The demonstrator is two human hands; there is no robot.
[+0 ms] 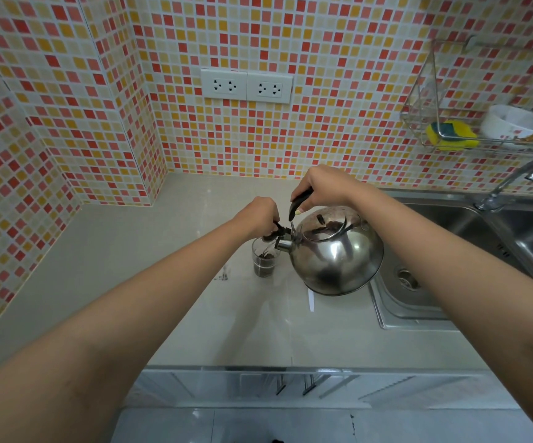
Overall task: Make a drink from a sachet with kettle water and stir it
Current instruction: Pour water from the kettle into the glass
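Observation:
A steel kettle (337, 251) hangs tilted to the left above the counter (130, 260), its spout over a small clear glass (264, 260). The glass holds dark powder and liquid. My right hand (319, 187) grips the kettle's black handle from above. My left hand (258, 215) pinches the black spout cap lever, right above the glass. A thin stream seems to run from the spout into the glass. A white strip, perhaps the sachet (310, 298), lies on the counter under the kettle.
A steel sink (450, 251) with a tap (508, 187) sits to the right. A wire rack (444, 129) on the tiled wall holds a yellow sponge (452, 135) and a white bowl (514, 123). Two wall sockets (246, 85) are behind.

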